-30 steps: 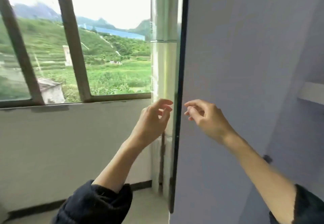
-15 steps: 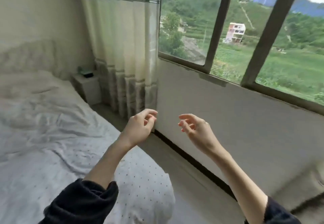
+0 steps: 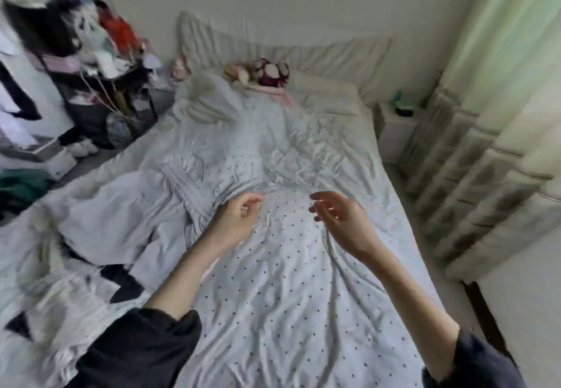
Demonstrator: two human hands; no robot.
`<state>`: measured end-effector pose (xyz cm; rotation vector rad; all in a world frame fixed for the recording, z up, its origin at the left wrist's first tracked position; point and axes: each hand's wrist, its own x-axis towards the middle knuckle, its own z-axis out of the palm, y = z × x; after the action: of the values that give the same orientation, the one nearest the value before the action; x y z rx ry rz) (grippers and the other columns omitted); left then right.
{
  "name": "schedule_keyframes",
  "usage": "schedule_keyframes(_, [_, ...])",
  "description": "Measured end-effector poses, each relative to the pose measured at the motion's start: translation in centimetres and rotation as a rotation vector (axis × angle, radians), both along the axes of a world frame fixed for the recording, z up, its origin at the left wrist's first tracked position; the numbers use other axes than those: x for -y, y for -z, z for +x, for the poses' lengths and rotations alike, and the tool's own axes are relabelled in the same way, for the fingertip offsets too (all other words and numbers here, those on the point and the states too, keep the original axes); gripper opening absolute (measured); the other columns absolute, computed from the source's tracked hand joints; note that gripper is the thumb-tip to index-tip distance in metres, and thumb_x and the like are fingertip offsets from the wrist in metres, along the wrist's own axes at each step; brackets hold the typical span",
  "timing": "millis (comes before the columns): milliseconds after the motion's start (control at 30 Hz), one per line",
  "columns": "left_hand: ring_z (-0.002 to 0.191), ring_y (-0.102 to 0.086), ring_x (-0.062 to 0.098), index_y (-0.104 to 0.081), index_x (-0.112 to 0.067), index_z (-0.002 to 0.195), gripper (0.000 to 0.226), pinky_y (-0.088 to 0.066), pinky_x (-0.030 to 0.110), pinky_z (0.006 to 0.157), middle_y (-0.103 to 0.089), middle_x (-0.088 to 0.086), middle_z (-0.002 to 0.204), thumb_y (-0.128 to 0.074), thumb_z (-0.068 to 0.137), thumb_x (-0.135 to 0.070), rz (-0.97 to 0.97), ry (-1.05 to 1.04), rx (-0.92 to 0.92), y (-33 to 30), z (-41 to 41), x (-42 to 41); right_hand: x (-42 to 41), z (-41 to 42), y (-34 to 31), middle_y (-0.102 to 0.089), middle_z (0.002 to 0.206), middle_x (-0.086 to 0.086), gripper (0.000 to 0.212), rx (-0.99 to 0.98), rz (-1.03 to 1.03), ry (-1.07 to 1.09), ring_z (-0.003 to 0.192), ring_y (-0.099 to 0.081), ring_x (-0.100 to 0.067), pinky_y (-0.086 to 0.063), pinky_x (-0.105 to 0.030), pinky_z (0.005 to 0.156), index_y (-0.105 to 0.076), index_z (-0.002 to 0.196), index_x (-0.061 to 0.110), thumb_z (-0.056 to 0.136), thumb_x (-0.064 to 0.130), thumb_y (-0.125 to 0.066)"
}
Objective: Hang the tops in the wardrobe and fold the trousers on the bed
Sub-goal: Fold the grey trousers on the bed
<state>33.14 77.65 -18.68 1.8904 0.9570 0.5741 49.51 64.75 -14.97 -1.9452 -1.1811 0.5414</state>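
Observation:
A bed point(image 3: 288, 296) with a crumpled pale dotted sheet fills the view. Light grey and white clothes point(image 3: 100, 226) lie in a heap on its left half, with a black garment point(image 3: 121, 281) showing among them. My left hand point(image 3: 238, 220) hovers above the middle of the bed, fingers loosely curled, holding nothing. My right hand point(image 3: 340, 220) hovers beside it to the right, fingers relaxed and spread, empty. Both hands are apart from the clothes. The wardrobe is out of view.
Soft toys point(image 3: 267, 73) and pillows point(image 3: 321, 53) sit at the headboard. A cluttered rack point(image 3: 91, 62) with bags and clothes stands left of the bed. A white bedside table point(image 3: 397, 126) and a long curtain point(image 3: 491, 114) line the right side.
My view has swung left from the wardrobe door and window, past the curtain, to the bed. Both hands stay raised in front of me and empty.

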Motion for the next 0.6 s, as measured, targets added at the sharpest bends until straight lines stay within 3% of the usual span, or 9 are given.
schedule_keyframes(100, [0.099,-0.059,0.012,-0.059,-0.023,0.107,0.017,-0.046,0.021,0.082,-0.062,-0.002,0.110,-0.045,0.098,-0.017,-0.051,-0.055,-0.020,2.6,-4.2,-5.6,-7.4,-3.4,2.5,-0.069,0.098,-0.001,0.022,-0.024,-0.043,-0.115,0.082,-0.066,-0.011,-0.049,-0.023,0.077,-0.062,0.114,0.018,0.095,0.019,-0.051])
schedule_keyframes(233, [0.101,-0.059,0.017,-0.058,-0.019,0.104,0.016,-0.047,0.031,0.088,-0.063,0.005,0.110,-0.045,0.098,-0.012,-0.155,-0.115,-0.053,5.7,-8.6,-13.1,-16.4,-7.0,5.6,-0.069,0.101,-0.006,0.023,-0.083,-0.111,-0.168,0.090,-0.067,-0.020,-0.049,-0.030,0.082,-0.063,0.115,0.014,0.095,0.017,-0.052])
schedule_keyframes(367, [0.096,-0.058,0.015,-0.061,-0.015,0.109,0.019,-0.042,0.022,0.077,-0.063,0.003,0.107,-0.045,0.098,-0.011,-0.188,-0.211,-0.129,9.2,-13.1,-20.5,-24.7,-10.0,9.0,-0.068,0.106,-0.014,0.026,-0.122,-0.210,-0.208,0.095,-0.066,-0.027,-0.048,-0.033,0.084,-0.061,0.118,0.008,0.094,0.014,-0.052])
schedule_keyframes(467, [0.104,-0.058,0.014,-0.060,-0.023,0.107,0.019,-0.043,0.022,0.085,-0.063,0.000,0.109,-0.045,0.098,-0.015,-0.239,-0.233,-0.208,12.4,-15.5,-25.5,-30.3,-11.2,12.3,-0.067,0.109,-0.016,0.027,-0.134,-0.315,-0.242,0.097,-0.065,-0.028,-0.047,-0.032,0.084,-0.060,0.119,0.004,0.095,0.013,-0.052])
schedule_keyframes(600, [0.112,-0.055,0.012,-0.059,-0.015,0.118,0.025,-0.042,0.020,0.089,-0.061,0.001,0.122,-0.045,0.098,-0.015,-0.286,-0.205,-0.302,16.3,-15.8,-29.9,-36.1,-10.5,17.0,-0.066,0.113,-0.015,0.028,-0.109,-0.448,-0.235,0.103,-0.063,-0.027,-0.045,-0.028,0.084,-0.060,0.120,0.005,0.095,0.015,-0.051])
